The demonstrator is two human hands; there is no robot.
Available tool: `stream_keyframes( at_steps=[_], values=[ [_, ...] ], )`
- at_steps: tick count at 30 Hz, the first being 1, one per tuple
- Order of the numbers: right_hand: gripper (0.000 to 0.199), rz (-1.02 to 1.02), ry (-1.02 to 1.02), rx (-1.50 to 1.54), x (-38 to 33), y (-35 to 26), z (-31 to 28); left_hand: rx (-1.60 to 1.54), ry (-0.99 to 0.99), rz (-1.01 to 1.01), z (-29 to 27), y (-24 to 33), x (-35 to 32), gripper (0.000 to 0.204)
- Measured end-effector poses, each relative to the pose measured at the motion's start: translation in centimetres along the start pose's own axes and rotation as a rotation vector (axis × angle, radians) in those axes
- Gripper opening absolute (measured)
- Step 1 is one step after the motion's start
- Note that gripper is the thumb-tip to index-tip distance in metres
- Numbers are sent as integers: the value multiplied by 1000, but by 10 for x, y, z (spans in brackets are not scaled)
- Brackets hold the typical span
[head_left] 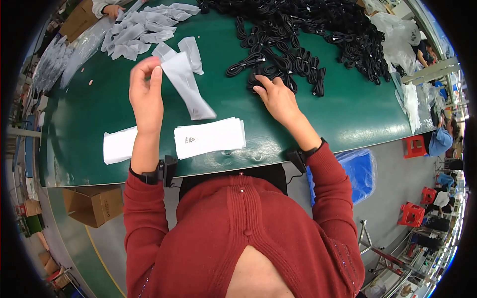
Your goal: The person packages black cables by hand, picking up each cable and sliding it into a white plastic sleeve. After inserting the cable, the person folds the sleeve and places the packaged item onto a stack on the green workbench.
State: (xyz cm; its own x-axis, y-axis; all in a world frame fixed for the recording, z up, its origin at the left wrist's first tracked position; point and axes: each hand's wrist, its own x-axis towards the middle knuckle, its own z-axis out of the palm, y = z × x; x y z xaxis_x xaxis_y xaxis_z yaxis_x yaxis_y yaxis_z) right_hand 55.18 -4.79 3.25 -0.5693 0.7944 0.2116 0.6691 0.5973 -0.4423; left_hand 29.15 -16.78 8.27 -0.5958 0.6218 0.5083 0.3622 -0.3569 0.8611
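Cable (253, 85), black and coiled, lies on the green table (348, 116) at the tips of the right hand (280, 102); thumb and pointer are a little apart there, and I can't tell if they squeeze it. The left hand (146, 94) pinches the end of a cloudy bag (186, 84) that looks empty, so this one seems just begun. Nearer the body sits a paper stack (211, 139). Farther out, a big cable heap (357, 49) and a bag heap (149, 30) look like lots left.
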Motion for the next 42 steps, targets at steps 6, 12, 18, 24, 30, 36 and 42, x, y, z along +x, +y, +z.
stream_keyframes(
  at_steps=[6, 12, 18, 24, 30, 36, 42],
  values=[
    [22, 104, 16, -177, -36, -5, -1, 302, -554, 4, 20, 15, -73, 16],
    [26, 139, 244, -134, -63, 31, -1, 430, -738, 167, 48, -10, -124, 11],
    [31, 311, 106, 208, -83, 49, -3, 428, -735, 97, 48, -16, -132, 10],
    [26, 419, 125, 796, -115, 9, -13, 304, -678, -255, 47, -7, -128, 8],
    [23, -265, 146, 204, -127, -12, -17, 208, -639, -310, 44, -13, -129, 5],
    [26, -362, -21, 90, -122, -10, -24, 148, -631, -213, 43, -2, -128, 6],
    [37, -167, -75, 472, -121, -12, -15, 198, -693, 137, 47, 11, -126, 11]
  ],
)
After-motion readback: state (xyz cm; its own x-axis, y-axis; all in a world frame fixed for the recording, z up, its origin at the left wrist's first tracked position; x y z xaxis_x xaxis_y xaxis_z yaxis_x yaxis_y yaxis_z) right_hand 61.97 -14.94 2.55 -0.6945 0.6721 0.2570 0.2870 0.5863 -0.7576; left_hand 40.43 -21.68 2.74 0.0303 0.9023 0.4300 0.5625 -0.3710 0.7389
